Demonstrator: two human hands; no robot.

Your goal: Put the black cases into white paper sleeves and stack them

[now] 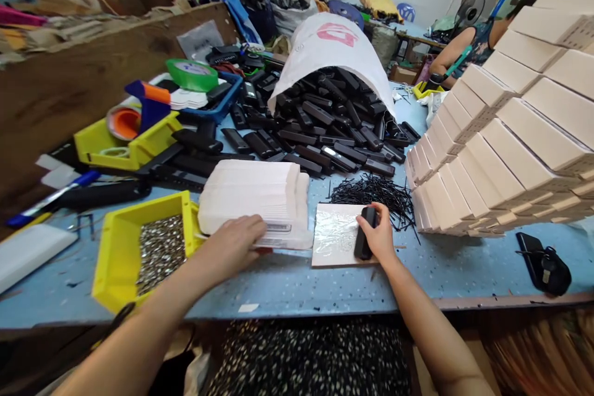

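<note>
My right hand [379, 236] has its thumb and fingers closed round an oblong black plastic piece [365, 234], which rests on the right part of a flat board [335, 235] with a shiny, clear-film surface. On the left, my left hand [237, 242] reaches to the front edge of a stack of flat white folded boxes [253, 195]. Its fingers are bent together at the lowest sheet, and the fingertips are partly hidden. Just behind the board lies a heap of thin black strips [375, 195]. A yellow bin [109, 253] of small shiny metal parts stands beside my left forearm.
A white sack [325, 43] spills many black pieces [320, 114] across the back. Stacked white boxes [515, 142] rise at the right, near a black phone [531, 253] with keys. Another yellow bin [153, 145] holds tape. A person's arm [457, 52] shows behind the boxes.
</note>
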